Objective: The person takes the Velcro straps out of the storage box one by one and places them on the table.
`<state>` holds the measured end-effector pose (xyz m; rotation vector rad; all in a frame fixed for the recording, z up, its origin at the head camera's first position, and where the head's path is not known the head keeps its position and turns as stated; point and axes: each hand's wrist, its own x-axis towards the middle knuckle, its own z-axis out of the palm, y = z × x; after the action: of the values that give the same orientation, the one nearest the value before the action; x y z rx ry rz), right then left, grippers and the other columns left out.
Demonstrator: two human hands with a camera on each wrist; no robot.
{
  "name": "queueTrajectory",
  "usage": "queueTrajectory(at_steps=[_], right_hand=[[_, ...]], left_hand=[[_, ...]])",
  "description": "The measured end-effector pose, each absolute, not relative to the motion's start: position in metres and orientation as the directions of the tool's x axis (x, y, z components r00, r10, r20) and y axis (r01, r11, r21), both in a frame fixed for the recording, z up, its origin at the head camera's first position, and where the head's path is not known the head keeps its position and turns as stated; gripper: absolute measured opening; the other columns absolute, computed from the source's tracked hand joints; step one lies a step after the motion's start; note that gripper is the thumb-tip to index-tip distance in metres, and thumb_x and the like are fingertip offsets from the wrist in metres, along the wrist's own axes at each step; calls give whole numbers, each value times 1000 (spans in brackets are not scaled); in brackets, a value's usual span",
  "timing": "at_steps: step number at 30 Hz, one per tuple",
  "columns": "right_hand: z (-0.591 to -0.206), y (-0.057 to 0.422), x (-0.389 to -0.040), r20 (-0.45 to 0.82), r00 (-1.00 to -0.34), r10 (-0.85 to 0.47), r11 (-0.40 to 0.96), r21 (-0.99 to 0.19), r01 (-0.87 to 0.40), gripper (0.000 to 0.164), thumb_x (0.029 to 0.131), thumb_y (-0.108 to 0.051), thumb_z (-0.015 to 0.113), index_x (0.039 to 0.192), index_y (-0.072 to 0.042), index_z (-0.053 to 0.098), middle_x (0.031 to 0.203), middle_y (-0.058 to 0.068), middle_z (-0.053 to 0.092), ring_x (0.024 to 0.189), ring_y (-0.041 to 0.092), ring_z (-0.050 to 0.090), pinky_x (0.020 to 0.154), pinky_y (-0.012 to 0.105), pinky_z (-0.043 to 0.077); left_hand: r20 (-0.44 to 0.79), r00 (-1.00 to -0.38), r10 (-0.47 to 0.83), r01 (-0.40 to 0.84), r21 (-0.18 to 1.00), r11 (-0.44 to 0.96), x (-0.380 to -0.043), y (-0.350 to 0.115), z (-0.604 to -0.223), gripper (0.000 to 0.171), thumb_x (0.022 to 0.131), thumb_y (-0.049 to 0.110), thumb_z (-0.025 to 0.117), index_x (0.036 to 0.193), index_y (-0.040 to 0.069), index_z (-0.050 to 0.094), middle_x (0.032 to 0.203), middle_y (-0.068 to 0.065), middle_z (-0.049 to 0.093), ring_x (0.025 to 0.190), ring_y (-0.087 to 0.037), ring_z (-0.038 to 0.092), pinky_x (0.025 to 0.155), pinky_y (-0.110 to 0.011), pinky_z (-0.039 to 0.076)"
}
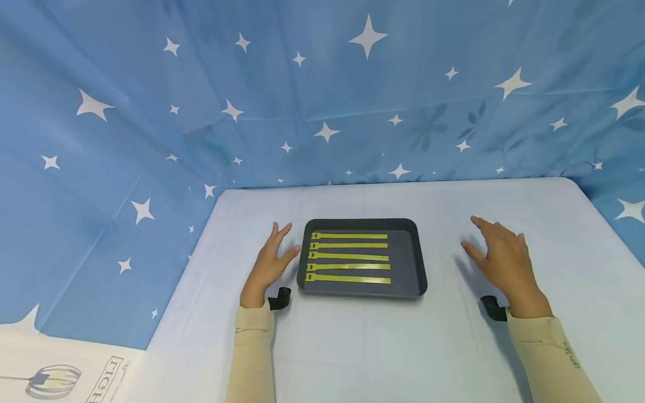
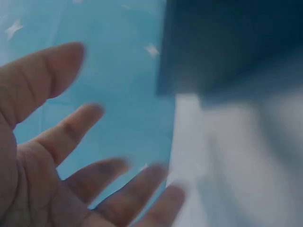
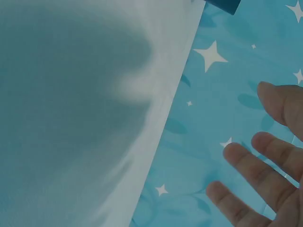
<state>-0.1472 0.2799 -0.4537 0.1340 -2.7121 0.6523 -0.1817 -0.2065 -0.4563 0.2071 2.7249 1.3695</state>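
Observation:
A dark grey rectangular tray (image 1: 408, 263) lies on the white-covered table. Several yellow strap-style cable ties (image 1: 349, 258) lie in it, one above another in parallel rows, their slotted heads all at the left. Just left of the tray is my left hand (image 1: 266, 266), fingers spread and holding nothing; whether its thumb touches the rim I cannot tell. The left wrist view shows that hand's loose fingers (image 2: 118, 184) and a dark, blurred tray corner (image 2: 227, 47). Well to the right of the tray hovers my right hand (image 1: 504, 258), its fingers (image 3: 260, 172) apart and holding nothing.
White cloth covers the table (image 1: 373, 347). A blue curtain with white stars (image 1: 302, 95) rises behind the table and along its left side. At the lower left lies a pale printed cloth (image 1: 65, 369) with a whisk drawing. Black wrist mounts (image 1: 280, 299) stick out from both sleeves.

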Motion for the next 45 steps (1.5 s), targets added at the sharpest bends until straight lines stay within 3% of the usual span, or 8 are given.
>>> queueTrajectory(at_steps=[6,12,15,19,22,28,32,45], right_hand=[[-450,273,-145,409,-913,-5,851,-478,-218,59,91,1,82,145,9,60,133,39,64,119,62,58,101,78,41],[-448,266,-146,468,-884,-27,786,-536,-308,53,86,7,85,137,6,68,120,31,74,116,56,65,95,71,48],[-446,262,-147,474,-880,-40,742,-576,-344,52,86,6,87,136,2,70,118,27,76,115,46,68,108,41,52],[-446,251,-149,463,-884,-70,654,-648,-391,51,86,8,86,134,2,71,119,25,77,108,1,68,98,2,37],[-446,242,-151,436,-894,-98,567,-714,-410,49,86,12,84,133,5,71,119,18,78,104,-19,57,92,2,44],[-441,226,-154,377,-917,-133,449,-802,-394,46,88,14,81,133,7,71,121,9,76,98,-11,67,86,8,52],[-435,213,-155,321,-933,-161,420,-834,-359,42,93,10,79,134,9,70,126,28,72,98,-11,66,87,9,52],[-439,175,-162,217,-935,-280,341,-888,-308,35,97,4,77,131,11,70,129,28,71,102,-4,68,88,16,55]], left_hand=[[-146,-926,347,-45,958,283,-181,-209,-451,66,106,9,66,167,6,40,176,-21,24,159,-46,32,119,-61,40],[-161,-900,404,-77,973,216,-188,-209,-463,72,101,-3,66,167,3,38,175,-21,27,157,-47,34,110,-47,52],[-159,-907,391,-77,973,218,-191,-211,-471,73,100,-4,68,166,4,41,173,-20,33,155,-46,37,107,-41,53],[-155,-912,380,-88,978,187,-193,-215,-482,73,99,-2,71,166,7,43,170,-19,39,150,-41,44,105,-35,51],[-143,-913,383,-89,984,156,-194,-217,-487,74,98,-1,73,166,8,44,170,-16,41,147,-39,46,104,-31,50],[-151,-915,374,-99,983,156,-196,-219,-487,74,97,-1,74,165,10,46,169,-12,42,150,-36,45,110,-36,47],[-153,-916,372,-97,982,163,-196,-219,-488,75,97,-1,75,165,10,45,170,-12,42,151,-36,44,111,-38,47],[-158,-912,378,-102,981,162,-198,-218,-490,76,96,-2,75,165,8,45,170,-14,41,151,-37,44,112,-38,47]])
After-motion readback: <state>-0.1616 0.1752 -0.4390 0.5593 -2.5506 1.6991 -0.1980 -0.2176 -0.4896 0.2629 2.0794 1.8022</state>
